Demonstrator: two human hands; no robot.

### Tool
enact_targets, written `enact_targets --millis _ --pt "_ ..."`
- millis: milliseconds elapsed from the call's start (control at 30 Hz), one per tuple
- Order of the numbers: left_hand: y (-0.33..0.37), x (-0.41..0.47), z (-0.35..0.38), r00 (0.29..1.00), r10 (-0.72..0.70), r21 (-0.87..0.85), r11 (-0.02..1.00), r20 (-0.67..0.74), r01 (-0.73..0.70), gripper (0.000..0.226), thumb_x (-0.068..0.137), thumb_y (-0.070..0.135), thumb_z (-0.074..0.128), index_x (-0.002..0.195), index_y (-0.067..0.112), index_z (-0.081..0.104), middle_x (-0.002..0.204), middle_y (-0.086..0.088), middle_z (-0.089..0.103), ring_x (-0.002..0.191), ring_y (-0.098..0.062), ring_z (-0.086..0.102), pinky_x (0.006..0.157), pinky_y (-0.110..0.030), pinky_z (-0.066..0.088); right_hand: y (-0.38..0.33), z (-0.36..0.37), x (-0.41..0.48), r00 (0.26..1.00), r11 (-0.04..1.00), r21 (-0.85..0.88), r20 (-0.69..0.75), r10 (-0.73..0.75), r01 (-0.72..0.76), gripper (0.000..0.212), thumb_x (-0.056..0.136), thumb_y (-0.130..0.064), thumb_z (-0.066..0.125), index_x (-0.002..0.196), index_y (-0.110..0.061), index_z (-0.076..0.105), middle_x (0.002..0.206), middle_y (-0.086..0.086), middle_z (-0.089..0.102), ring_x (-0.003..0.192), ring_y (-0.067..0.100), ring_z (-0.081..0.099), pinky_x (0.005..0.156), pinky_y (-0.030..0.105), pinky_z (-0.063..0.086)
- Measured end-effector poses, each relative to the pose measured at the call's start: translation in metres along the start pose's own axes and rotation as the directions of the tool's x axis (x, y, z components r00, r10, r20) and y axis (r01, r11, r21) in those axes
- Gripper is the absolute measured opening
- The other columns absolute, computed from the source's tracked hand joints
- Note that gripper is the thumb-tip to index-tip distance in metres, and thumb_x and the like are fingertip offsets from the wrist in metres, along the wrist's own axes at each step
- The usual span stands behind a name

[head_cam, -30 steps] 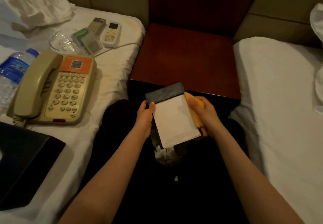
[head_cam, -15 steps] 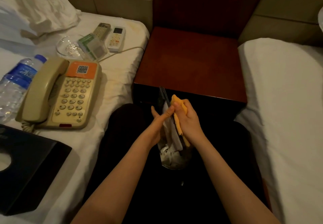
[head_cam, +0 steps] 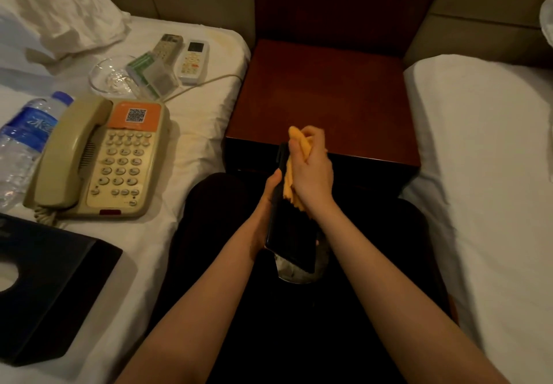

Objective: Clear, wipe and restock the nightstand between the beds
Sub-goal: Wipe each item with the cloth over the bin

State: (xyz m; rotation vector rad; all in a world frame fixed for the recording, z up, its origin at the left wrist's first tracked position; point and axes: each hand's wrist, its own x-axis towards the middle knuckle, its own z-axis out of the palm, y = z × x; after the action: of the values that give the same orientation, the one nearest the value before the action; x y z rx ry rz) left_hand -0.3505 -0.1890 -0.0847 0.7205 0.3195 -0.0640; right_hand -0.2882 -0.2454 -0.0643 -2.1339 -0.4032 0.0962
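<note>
left hand (head_cam: pixel 264 204) is gripping the dark notepad holder (head_cam: pixel 291 240) by its left edge, grip clenched around it. holder is standing nearly on edge, long axis running from the person toward the nightstand (head_cam: pixel 323 99), dark face turned right. right hand (head_cam: pixel 311 171) is clenched on the bunched yellow cloth (head_cam: pixel 294 168) and pressing it against the holder's upper end, so cloth and holder are touching. both are hovering just in front of the nightstand's near edge, above a bin (head_cam: pixel 294 273) on the floor with crumpled stuff inside.

key relation: nightstand surface is sitting straight ahead of both hands and looking bare. right hand with the cloth is nearer to it, already overlapping the front edge in view. left hand is sitting lower and closer to the body. my read: holder wipe-down is in progress, and set-down would mean tipping the holder flat and pushing it forward.

rest of the kit is parked on the left bed (head_cam: pixel 203 132): phone (head_cam: pixel 98 159) with its cord (head_cam: pixel 203 82) trailing toward the nightstand, two remotes (head_cam: pixel 181 56), glass ashtray (head_cam: pixel 110 76), small green box (head_cam: pixel 151 75), water bottle (head_cam: pixel 25 141), black tissue box (head_cam: pixel 45 282). right bed (head_cam: pixel 484 159) is carrying nothing near the hands.

nothing is blocking the path forward. risk as i judge it: holder slipping into the bin below.
</note>
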Motion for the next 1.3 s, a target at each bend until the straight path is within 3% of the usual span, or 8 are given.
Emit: enact_targets --millis 133,300,400,533,800,1000,1233,1300 --pt "-0.004 -0.003 -0.007 0.995 -0.039 -0.081 0.996 0.094 0.047 0.063 0.021 0.051 0.092 0.074 0.019 0.08 0.077 -0.002 0.075 0.067 -0.014 0.072 0.057 -0.024 0.057 -0.002 -0.003 0.009 0.997 0.996 -0.053 0.004 -0.071 0.071 0.027 0.099 -0.036 0.04 0.121 -0.024 0.049 0.098 -0.005 0.054 0.089 0.019 0.057 0.066 0.031 0.04" --pt "-0.003 -0.001 -0.003 0.987 0.149 -0.241 0.962 0.067 -0.129 0.05 0.023 0.041 0.094 0.06 0.013 0.075 0.062 -0.001 0.069 0.058 -0.01 0.069 0.053 -0.019 0.055 0.005 0.008 -0.039 0.959 0.958 -0.065 0.071 -0.273 0.278 0.022 0.096 -0.036 0.045 0.104 -0.022 0.059 0.091 -0.003 0.061 0.085 0.019 0.059 0.066 0.031 0.043" --pt "-0.006 -0.002 -0.005 0.993 0.079 -0.179 0.982 0.091 -0.062 0.054 0.031 0.048 0.092 0.073 0.017 0.078 0.071 -0.002 0.073 0.065 -0.012 0.071 0.056 -0.023 0.057 0.012 0.001 -0.025 0.978 0.958 -0.199 0.065 -0.199 0.209 0.02 0.098 -0.04 0.04 0.101 -0.024 0.052 0.085 -0.006 0.054 0.079 0.017 0.055 0.06 0.031 0.041" --pt "-0.008 -0.005 -0.009 0.997 -0.063 -0.093 0.993 0.051 0.068 0.093 0.022 0.054 0.09 0.101 0.014 0.064 0.081 -0.006 0.074 0.069 -0.018 0.072 0.06 -0.029 0.058 0.027 -0.012 0.004 0.998 0.951 -0.304 0.022 -0.051 0.056 0.026 0.1 -0.043 0.032 0.102 -0.02 0.046 0.083 -0.004 0.052 0.076 0.023 0.059 0.056 0.033 0.042" --pt "-0.001 -0.007 -0.022 0.996 -0.055 -0.092 0.994 0.07 0.061 0.067 0.032 0.058 0.086 0.081 0.013 0.077 0.086 -0.008 0.07 0.077 -0.02 0.069 0.07 -0.031 0.057 0.031 0.0 -0.062 0.91 0.858 -0.308 0.106 -0.4 0.412 0.038 0.096 -0.041 0.032 0.098 -0.014 0.059 0.077 0.007 0.061 0.066 0.028 0.06 0.054 0.025 0.033" --pt "-0.005 -0.011 -0.013 0.999 -0.049 -0.087 0.995 0.021 0.051 0.086 0.018 0.053 0.089 0.092 0.012 0.073 0.079 -0.008 0.074 0.067 -0.019 0.072 0.057 -0.03 0.058 0.038 -0.007 -0.011 0.999 0.926 -0.377 0.031 0.044 -0.03 0.029 0.101 -0.04 0.029 0.104 -0.016 0.046 0.09 0.003 0.057 0.076 0.027 0.06 0.057 0.032 0.039" --pt "-0.003 -0.013 -0.022 0.998 -0.019 -0.145 0.989 0.058 0.028 0.069 0.027 0.051 0.089 0.083 0.012 0.078 0.081 -0.009 0.074 0.071 -0.021 0.072 0.061 -0.031 0.058 0.034 -0.004 -0.061 0.963 0.899 -0.361 0.188 -0.192 0.25 0.029 0.099 -0.042 0.033 0.106 -0.019 0.05 0.093 0.003 0.06 0.08 0.024 0.059 0.061 0.031 0.039" --pt "-0.003 -0.013 -0.022 0.998 -0.033 -0.149 0.988 0.056 0.041 0.069 0.028 0.052 0.088 0.083 0.011 0.079 0.084 -0.01 0.074 0.073 -0.021 0.072 0.062 -0.033 0.058 0.036 -0.008 -0.061 0.972 0.901 -0.383 0.185 -0.143 0.205 0.028 0.099 -0.041 0.032 0.107 -0.019 0.049 0.091 0.0 0.056 0.078 0.02 0.055 0.061 0.029 0.034"
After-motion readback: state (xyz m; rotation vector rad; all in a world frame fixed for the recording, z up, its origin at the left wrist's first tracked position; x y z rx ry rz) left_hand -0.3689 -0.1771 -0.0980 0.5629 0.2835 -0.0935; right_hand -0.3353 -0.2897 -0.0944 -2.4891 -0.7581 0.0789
